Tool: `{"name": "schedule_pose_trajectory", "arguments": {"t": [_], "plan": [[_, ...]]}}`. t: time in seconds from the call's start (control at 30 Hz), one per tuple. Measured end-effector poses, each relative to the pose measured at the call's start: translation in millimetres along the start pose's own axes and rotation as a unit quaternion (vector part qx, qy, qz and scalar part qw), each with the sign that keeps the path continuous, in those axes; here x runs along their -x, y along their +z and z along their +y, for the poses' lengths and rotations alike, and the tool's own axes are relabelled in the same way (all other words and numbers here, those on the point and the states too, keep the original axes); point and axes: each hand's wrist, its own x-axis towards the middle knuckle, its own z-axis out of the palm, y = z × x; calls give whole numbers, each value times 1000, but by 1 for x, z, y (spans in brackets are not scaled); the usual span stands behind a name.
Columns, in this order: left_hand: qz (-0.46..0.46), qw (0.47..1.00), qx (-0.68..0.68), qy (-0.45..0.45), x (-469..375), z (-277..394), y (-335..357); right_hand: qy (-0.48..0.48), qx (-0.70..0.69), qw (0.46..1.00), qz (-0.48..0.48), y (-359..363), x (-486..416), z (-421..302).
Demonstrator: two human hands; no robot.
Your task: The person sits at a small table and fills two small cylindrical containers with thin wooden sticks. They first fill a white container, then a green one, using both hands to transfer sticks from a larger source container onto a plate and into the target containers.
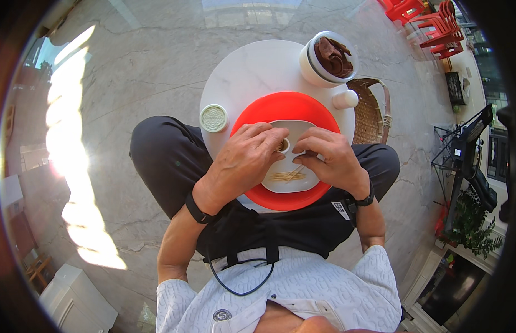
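My left hand (247,158) is closed around a small white cup (284,145), tilted on its side, with toothpicks partly visible inside. Just right of the cup's mouth, my right hand (324,154) has its thumb and fingertips brought close together; whether something thin is between them cannot be made out. Beneath both hands lies a white rounded tray (295,125) on a round red plate (283,202). A loose pile of wooden toothpicks (288,176) rests on the tray's near part.
The round white table (241,62) carries a green-lidded container (213,118) at left, a white cylindrical container (345,99) at right, and a white bowl (310,73) with dark brown pieces (333,57) behind. A woven bamboo basket (366,112) stands beside the table, near my knee.
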Motion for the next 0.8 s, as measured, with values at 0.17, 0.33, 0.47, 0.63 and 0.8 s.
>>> {"name": "schedule_pose_trajectory", "arguments": {"t": [0.17, 0.33, 0.47, 0.63, 0.8], "plan": [[6, 1000, -3, 5, 1, -3, 4, -21, 106, 988, -113, 10, 11, 1], [5, 1000, 11, 14, 1, -7, 8, -40, 126, 982, -138, 17, 11, 1], [-1, 1000, 17, 21, 0, -8, 9, -35, 140, 976, -163, 16, 10, -2], [7, 999, 11, 32, 2, -12, 17, -15, 135, 975, -173, 13, 12, -1], [13, 999, 2, 37, 4, -15, 24, -37, 91, 986, -132, 10, 13, 2]]}}
